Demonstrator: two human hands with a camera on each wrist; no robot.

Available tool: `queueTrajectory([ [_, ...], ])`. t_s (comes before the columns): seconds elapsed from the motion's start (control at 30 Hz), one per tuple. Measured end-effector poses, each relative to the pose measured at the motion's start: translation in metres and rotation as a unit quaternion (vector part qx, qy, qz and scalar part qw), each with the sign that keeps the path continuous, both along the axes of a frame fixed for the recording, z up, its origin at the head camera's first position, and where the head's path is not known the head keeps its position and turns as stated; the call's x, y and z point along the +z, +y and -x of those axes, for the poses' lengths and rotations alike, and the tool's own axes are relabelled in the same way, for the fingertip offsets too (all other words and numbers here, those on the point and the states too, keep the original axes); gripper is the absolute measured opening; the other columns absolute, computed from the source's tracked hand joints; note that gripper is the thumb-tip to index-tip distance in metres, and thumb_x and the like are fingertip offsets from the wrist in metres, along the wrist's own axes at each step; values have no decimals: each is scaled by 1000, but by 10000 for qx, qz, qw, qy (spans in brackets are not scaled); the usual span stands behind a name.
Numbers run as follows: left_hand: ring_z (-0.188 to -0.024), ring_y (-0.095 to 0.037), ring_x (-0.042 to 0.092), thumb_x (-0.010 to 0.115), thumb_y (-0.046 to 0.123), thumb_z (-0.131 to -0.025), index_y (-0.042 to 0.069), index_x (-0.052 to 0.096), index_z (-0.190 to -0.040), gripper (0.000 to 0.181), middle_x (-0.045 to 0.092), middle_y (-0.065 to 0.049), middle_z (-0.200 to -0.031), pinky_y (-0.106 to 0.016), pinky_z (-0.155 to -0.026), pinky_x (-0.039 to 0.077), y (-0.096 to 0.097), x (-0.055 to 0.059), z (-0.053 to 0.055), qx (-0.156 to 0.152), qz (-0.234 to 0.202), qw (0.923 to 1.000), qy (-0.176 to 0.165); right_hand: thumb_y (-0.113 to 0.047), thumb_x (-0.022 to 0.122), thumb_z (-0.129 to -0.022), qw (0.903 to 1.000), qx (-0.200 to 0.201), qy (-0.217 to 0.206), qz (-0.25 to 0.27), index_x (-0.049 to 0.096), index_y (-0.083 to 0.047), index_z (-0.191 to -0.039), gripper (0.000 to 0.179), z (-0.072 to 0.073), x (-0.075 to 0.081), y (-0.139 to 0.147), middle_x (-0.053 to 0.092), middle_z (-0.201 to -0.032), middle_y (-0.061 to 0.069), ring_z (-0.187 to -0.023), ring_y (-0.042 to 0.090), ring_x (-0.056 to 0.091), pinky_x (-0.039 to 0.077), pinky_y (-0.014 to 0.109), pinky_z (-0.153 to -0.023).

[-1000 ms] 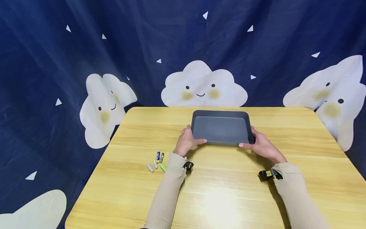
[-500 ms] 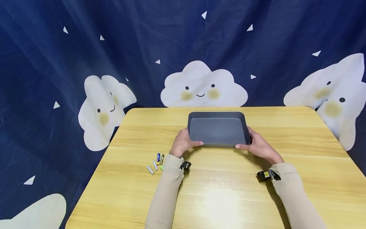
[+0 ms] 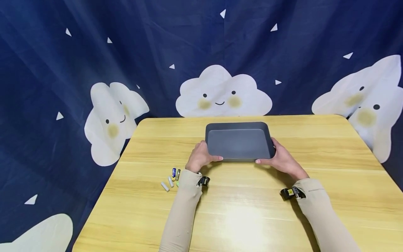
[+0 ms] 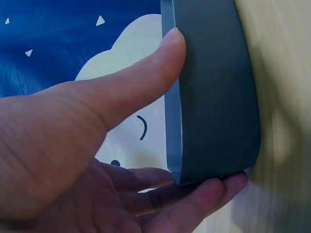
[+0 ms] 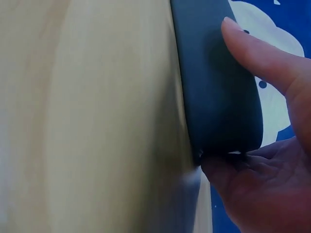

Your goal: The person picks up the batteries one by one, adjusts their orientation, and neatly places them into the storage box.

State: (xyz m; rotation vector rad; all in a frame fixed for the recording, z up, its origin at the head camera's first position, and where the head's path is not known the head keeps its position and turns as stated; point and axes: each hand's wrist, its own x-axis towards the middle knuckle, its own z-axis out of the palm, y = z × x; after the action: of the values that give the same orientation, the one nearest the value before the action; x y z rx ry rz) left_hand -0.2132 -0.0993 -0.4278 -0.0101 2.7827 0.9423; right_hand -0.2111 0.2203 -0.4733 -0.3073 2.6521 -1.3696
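A dark grey rectangular tray [image 3: 237,143] with raised walls stands near the far side of the table, with nothing visible inside it. My left hand [image 3: 201,157] grips its near left corner. In the left wrist view, that thumb lies against the near wall [image 4: 214,87] while the fingers wrap around the short side. Opposite it, my right hand [image 3: 281,161] holds the near right corner, its thumb on the near wall and its fingers along the right side, as the right wrist view shows. Whether the tray's base fully touches the table cannot be told.
Several small batteries lie left of my left forearm, among them a blue one [image 3: 174,172], a dark one [image 3: 178,175] and white ones [image 3: 165,186]; a green one is mostly hidden by the sleeve. A blue cloud-print curtain [image 3: 151,52] hangs behind the wooden table [image 3: 315,140].
Both hands have shifted the tray slightly to the left, mostly in the first half second. The grip stays the same. My left sleeve now covers most of the green battery.
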Motion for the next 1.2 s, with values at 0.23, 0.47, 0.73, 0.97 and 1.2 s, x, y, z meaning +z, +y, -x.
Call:
queueTrajectory([
  [0.23,-110,-36,64,95,38,-72,-6,57,-132,84,64,-20,-122,-48,-103,53,-3,-3,4,-138,57,9999,64,-43,92,-76,9989,-26,-89,-467,-1,8,-162,136,0,4,2,20,-164,39,-152,55,26,26,67,-122],
  [0.47,-105,-32,64,95,39,-71,-5,57,-130,83,65,-18,-118,-48,-99,54,-3,-3,5,-186,61,9998,-8,-36,93,-75,9999,49,89,-94,13,2,-164,126,-2,3,2,32,-159,36,-147,51,34,28,68,-120],
  [0.73,-112,-35,63,95,38,-72,-7,52,-137,89,62,-21,-125,-48,-104,52,-2,-1,1,-214,142,9996,-73,-29,95,-73,9994,74,291,196,28,0,-160,114,-2,-4,2,46,-149,30,-138,46,42,30,68,-118],
  [0.97,-115,-36,62,95,41,-72,-7,46,-142,98,60,-23,-128,-49,-105,52,-4,2,-1,-130,181,9996,-181,-34,94,-73,10000,-5,90,23,20,0,-163,122,-3,0,0,36,-155,35,-143,50,38,30,68,-119],
  [1.2,-117,-37,61,91,45,-76,-8,43,-143,98,60,-24,-128,-49,-105,52,-7,4,-2,-289,145,9991,-267,-37,94,-73,9999,-64,14,-94,19,0,-163,123,-3,0,0,36,-153,37,-140,50,40,31,68,-117],
])
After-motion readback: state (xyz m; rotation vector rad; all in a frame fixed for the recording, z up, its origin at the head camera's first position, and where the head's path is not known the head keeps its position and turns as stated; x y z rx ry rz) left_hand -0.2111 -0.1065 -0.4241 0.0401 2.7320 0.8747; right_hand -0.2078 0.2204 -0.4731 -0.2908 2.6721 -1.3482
